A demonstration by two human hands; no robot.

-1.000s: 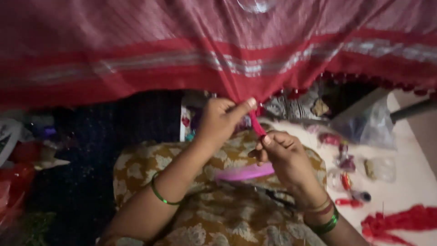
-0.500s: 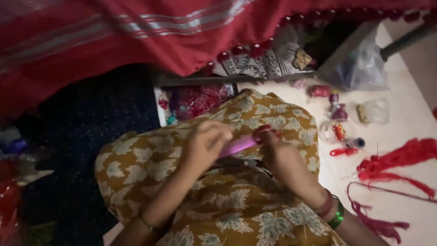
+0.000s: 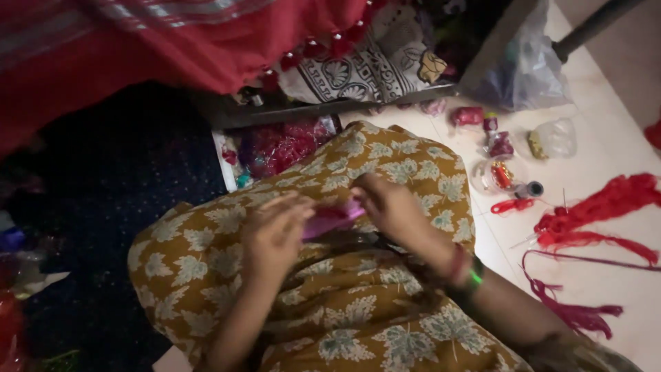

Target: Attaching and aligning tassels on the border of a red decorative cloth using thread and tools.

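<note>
**Both hands on a pink strip, over a patterned lap**

Seen from above, looking down at a lap draped in mustard cloth with pale leaf prints (image 3: 385, 172). Left hand (image 3: 275, 238) curled loosely, fingers bent and close together, closing on the near end of a small pink strip (image 3: 329, 219). Right hand (image 3: 389, 207) pinching the far end of the same strip, fingertips folded down over it. Blurred by motion, so hard to make out what kind of thing the strip is; its middle alone visible between the two hands, both ends hidden under fingers. Strip lying just above the lap, roughly at the centre of the view.

On the right wrist, red and green bangles (image 3: 467, 270). Forearms cut off at the bottom edge.

Above, red cloth with a fringe of red bobbles (image 3: 206, 48), running out of the top edge. Behind it a cushion with a black-and-white print (image 3: 358, 72), partly covered by the fringe. To the right, on the pale floor (image 3: 606, 145), red thread in loose bundles (image 3: 592, 213), a few small clear packets (image 3: 506, 172) with contents too small to tell, and a clear plastic bag (image 3: 530, 69). Left side dark: blue speckled fabric (image 3: 103, 179), with clutter at the far left edge too dim to identify.
</note>
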